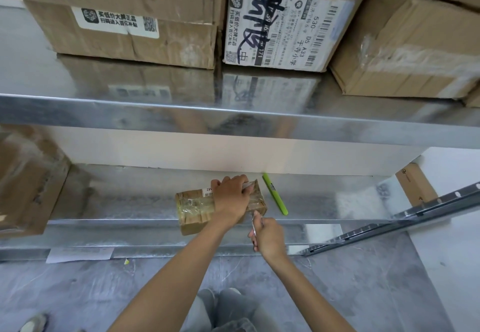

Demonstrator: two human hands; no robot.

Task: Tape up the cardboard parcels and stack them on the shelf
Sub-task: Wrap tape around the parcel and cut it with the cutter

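Gripping taped parcel (pixel 194 208) with your left hand (pixel 230 198) on lower shelf (pixel 124 201); your right hand (pixel 268 238) pinches thin metal tool (pixel 253 224) at its corner.

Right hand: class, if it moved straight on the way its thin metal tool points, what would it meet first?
Most likely the small parcel: the right hand holds a metal tool whose tip sits at the parcel's near right corner, just below the left hand. Depth is unclear.

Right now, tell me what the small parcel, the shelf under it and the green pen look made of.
Small parcel: brown cardboard under glossy clear tape, wrinkled glints. Shelf: bare metal, perhaps galvanised steel; grey sheen, blurred reflections. Green pen: probably smooth plastic; even bright colour.
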